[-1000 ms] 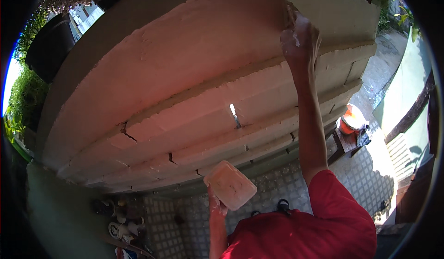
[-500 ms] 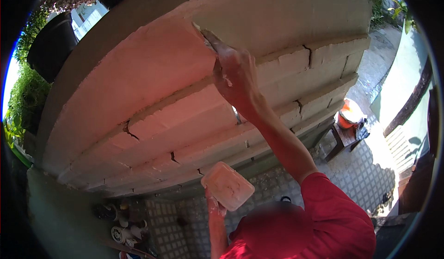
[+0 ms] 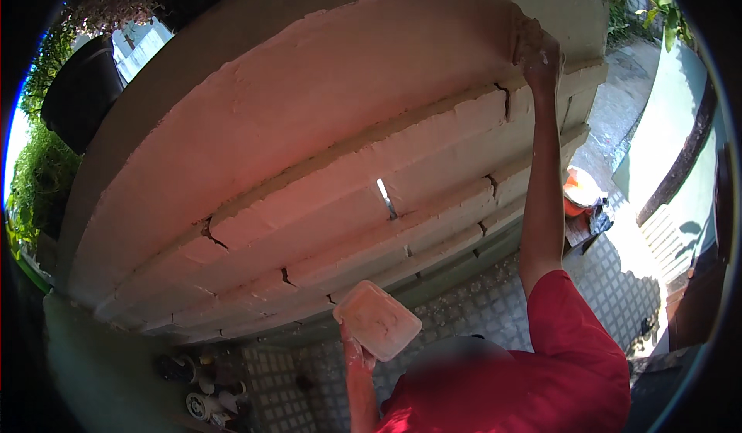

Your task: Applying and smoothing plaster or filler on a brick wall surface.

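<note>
My left hand (image 3: 360, 349) holds a shallow rectangular plastic tub (image 3: 379, 321) from below and the side. Pale, wet-looking putty coats its inside. High on the right part of the pale wall (image 3: 325, 108), my right hand (image 3: 539, 56) is closed round a flat, putty-smeared spreader (image 3: 516, 35). The spreader's edge is against the smooth upper band of the wall, and its exact shape is partly hidden by my fingers. White putty smears mark my right hand. My right arm is stretched out, far from the tub.
Below the upper band run stepped ledges with dark cracks (image 3: 287, 277) and a narrow slot (image 3: 386, 199). An orange bucket (image 3: 578, 193) stands on a small table to the right. A black pot (image 3: 83, 93) is at upper left. Assorted items (image 3: 209, 402) lie on the tiled floor.
My right hand has swept the spreader along the upper wall from the middle to the right, straightening the arm. The tub in my left hand has barely moved.
</note>
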A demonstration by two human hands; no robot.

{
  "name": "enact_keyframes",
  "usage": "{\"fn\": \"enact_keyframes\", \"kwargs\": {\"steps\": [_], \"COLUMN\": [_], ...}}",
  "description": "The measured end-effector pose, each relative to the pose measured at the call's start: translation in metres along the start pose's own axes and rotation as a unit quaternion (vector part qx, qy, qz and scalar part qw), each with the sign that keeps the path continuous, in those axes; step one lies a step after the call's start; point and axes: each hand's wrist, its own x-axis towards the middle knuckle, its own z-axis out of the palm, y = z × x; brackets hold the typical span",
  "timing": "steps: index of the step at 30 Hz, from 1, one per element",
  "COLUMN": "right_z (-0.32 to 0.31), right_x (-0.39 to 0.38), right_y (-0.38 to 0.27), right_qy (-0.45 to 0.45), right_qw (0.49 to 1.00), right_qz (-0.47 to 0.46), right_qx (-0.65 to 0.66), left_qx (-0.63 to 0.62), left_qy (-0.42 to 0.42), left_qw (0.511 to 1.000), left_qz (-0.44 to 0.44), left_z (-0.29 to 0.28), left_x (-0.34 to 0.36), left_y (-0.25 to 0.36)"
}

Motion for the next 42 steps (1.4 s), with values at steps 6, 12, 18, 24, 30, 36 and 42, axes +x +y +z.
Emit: {"fn": "enact_keyframes", "kwargs": {"steps": [6,12,18,24,30,36,42], "right_z": [0.027,0.061,0.095,0.102,0.064,0.079,0.110], "right_x": [-0.051,-0.120,-0.178,-0.195,-0.134,-0.132,-0.182], "right_y": [-0.075,-0.161,-0.214,-0.221,-0.166,-0.176,-0.247], "right_qy": [-0.039,-0.066,-0.094,-0.138,-0.088,-0.046,-0.126], "right_qw": [0.998,0.988,0.967,0.944,0.975,0.986,0.969], "right_qz": [-0.038,-0.141,-0.225,-0.267,-0.133,-0.140,-0.196], "right_qx": [0.008,0.011,0.072,0.137,0.154,0.079,0.079], "left_qx": [-0.010,-0.013,-0.012,-0.022,-0.008,-0.013,-0.021], "left_qy": [0.024,0.016,0.003,-0.008,-0.008,-0.024,-0.006], "left_qw": [1.000,1.000,1.000,1.000,1.000,1.000,1.000], "left_qz": [0.002,-0.004,-0.007,0.002,-0.008,-0.003,0.010], "left_z": [-0.010,-0.009,-0.005,-0.010,-0.008,-0.007,-0.014], "left_x": [0.004,0.001,-0.008,-0.016,-0.023,-0.031,-0.035], "left_y": [-0.005,-0.001,0.003,0.009,0.010,0.018,0.022]}}
